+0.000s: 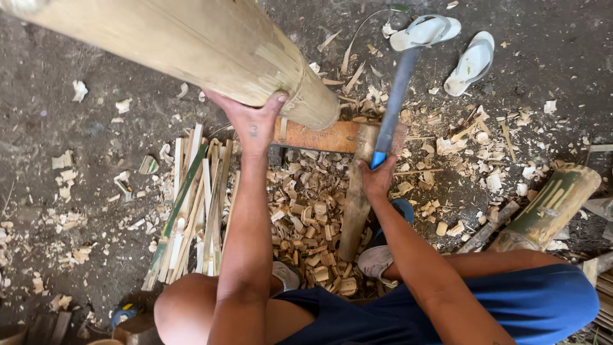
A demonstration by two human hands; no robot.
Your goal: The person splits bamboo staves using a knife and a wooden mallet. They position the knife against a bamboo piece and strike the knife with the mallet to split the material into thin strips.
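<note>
My left hand (254,122) grips the underside of a thick pale bamboo pole (191,45) that slants in from the upper left, its cut end resting over a wooden block (319,136). My right hand (378,176) is closed on the blue handle of a long-bladed chopping knife (396,96), whose blade points up and away, just right of the pole's end. A rough wooden stick (355,198) lies under the right hand, running down toward my feet.
Split bamboo strips (191,204) lie in a bundle at left. Small cut bamboo chunks (313,223) pile between my legs. Two pale sandals (447,45) sit at top right, a green-marked bamboo section (549,207) at right. Chips litter the dirt floor.
</note>
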